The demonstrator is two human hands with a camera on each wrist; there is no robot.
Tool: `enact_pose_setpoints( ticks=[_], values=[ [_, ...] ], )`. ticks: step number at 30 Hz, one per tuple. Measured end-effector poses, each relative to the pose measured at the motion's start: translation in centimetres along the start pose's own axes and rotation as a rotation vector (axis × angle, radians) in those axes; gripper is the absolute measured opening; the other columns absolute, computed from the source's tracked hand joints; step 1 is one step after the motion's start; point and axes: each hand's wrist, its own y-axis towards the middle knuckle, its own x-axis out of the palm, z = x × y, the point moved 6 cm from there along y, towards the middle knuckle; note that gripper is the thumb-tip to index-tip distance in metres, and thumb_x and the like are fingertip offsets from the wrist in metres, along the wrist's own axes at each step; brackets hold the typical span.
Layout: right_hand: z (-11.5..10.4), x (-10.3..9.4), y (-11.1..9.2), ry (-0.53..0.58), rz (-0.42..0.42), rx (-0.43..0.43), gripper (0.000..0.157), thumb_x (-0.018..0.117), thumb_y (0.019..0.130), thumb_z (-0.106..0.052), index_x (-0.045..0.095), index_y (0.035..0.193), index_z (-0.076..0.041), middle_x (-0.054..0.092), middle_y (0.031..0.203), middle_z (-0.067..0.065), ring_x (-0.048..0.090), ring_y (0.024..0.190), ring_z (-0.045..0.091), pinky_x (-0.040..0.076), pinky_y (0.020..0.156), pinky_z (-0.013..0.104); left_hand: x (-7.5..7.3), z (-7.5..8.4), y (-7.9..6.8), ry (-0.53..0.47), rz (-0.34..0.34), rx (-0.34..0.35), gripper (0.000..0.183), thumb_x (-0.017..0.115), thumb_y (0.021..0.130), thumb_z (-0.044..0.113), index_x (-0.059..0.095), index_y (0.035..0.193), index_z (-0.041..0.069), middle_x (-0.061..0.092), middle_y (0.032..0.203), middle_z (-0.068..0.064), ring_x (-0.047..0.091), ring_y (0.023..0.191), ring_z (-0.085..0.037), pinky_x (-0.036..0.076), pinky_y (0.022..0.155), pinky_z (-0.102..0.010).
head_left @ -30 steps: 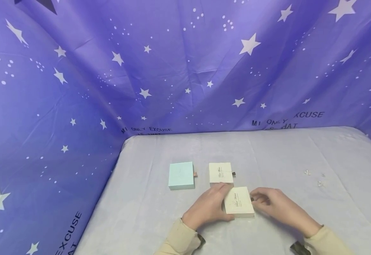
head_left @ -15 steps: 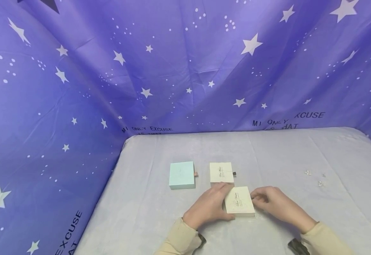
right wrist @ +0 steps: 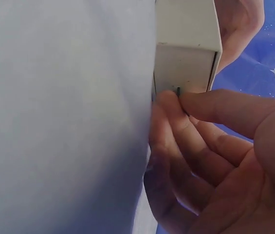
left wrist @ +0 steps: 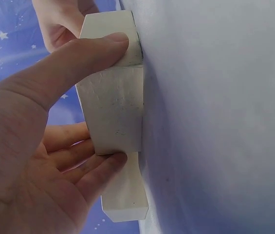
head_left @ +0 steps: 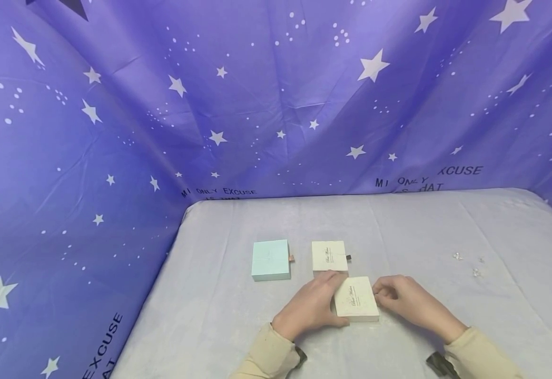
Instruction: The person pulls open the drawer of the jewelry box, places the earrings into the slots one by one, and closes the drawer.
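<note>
A cream drawer-style gift box [head_left: 356, 300] with dark lettering on top lies on the table at the front. My left hand [head_left: 310, 305] holds it by two opposite sides, the thumb on the near side and the fingers on the far side, as the left wrist view shows. My right hand [head_left: 404, 300] is at the box's right end. There its thumb and forefinger pinch a small dark ribbon tab [right wrist: 178, 91], mostly covered by the fingertips. The drawer end appears flush with the sleeve in the right wrist view.
Just behind stands a second cream box [head_left: 329, 256] with a dark tab. Left of that is a mint-green box [head_left: 270, 261] with an orange-pink tab. Several tiny shiny pieces [head_left: 477, 273] lie at the right on the grey-white cloth [head_left: 427, 226]. Starry purple fabric [head_left: 276, 95] rises behind.
The right hand has shifted slightly left and away from me, and its fingers now cover the dark tab in the head view. The left hand and the boxes look unchanged.
</note>
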Motion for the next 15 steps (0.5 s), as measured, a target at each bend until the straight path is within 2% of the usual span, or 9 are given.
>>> enact_pose_setpoints(
  ticks=[7, 15],
  values=[
    [0.01, -0.04, -0.07, -0.023, 0.025, -0.033, 0.007, 0.068, 0.088, -0.011, 0.072, 0.090, -0.017, 0.065, 0.072, -0.015, 0.055, 0.069, -0.001, 0.049, 0.069, 0.026, 0.05, -0.03, 0.04, 0.007, 0.002, 0.004, 0.088, 0.091, 0.067, 0.037, 0.051, 0.140, 0.011, 0.058, 0.132, 0.004, 0.055, 0.117, -0.005, 0.043, 0.102, -0.016],
    [0.19, 0.06, 0.05, 0.004, 0.008, 0.016, 0.006, 0.067, 0.090, -0.016, 0.073, 0.091, -0.014, 0.063, 0.070, -0.011, 0.053, 0.065, 0.001, 0.048, 0.063, 0.022, 0.04, -0.04, -0.01, 0.009, 0.001, -0.003, 0.088, 0.090, 0.068, 0.038, 0.050, 0.141, 0.011, 0.057, 0.134, 0.004, 0.054, 0.119, -0.005, 0.043, 0.103, -0.016]
  ],
)
